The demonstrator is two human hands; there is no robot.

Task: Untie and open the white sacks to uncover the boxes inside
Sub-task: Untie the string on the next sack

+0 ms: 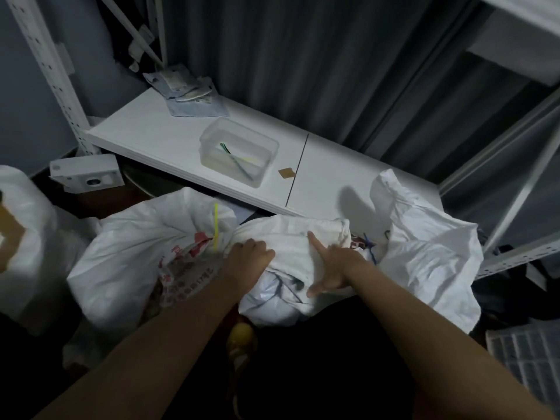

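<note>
Left hand (250, 253) curled, gripping gathered cloth of the middle white woven sack (291, 268); likely pinning it so the mouth can be worked. Right hand (331, 268) spread flat on the same sack, index finger straight, holding nothing. Left neighbour, a red-printed white sack (136, 253), is tied shut with a yellow zip tie (216, 227). No boxes visible. Clear plastic tub (239, 151) sits mid-shelf on the white shelf board (157, 134), holding loose ties.

Red print on the left sack (151, 253) is unreadable.
</note>
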